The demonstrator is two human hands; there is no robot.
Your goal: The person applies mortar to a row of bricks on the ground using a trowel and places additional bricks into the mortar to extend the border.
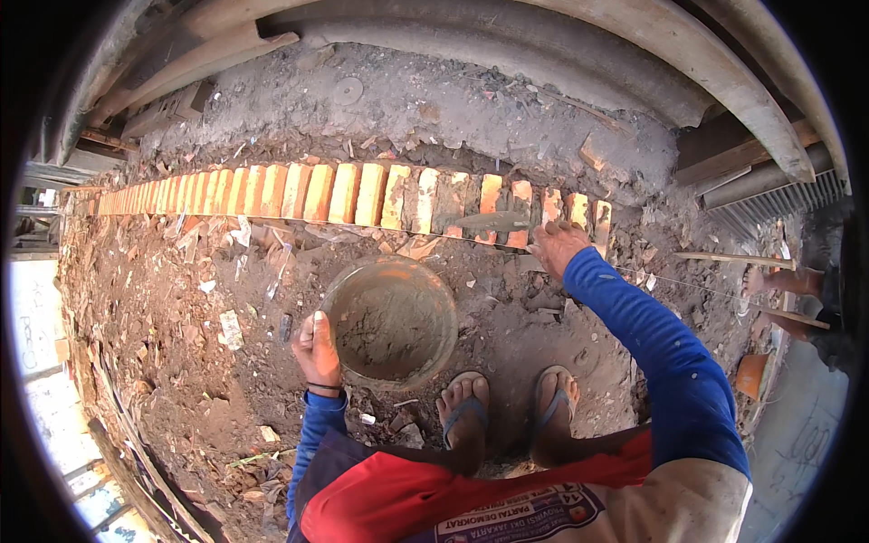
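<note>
My left hand (317,351) is closed on the left rim of a round basin (452,319), which stands on the soil. Wet grey mortar (385,330) lies inside it. Ahead and to the right, my right hand (556,246) grips a trowel (493,221), its handle mostly hidden by the fingers. The trowel's grey blade points left over a long row of orange bricks (371,195), set side by side with narrow gaps. Grey mortar smears several bricks around the blade. Whether the blade touches them I cannot tell.
A thin string (688,285) runs along the row's near side to the right. My sandalled feet (466,412) stand behind the basin. Rubble litters the soil. Large curved grey sheets (507,54) lie beyond. At the right are another person's foot (756,282) and an orange pot (751,376).
</note>
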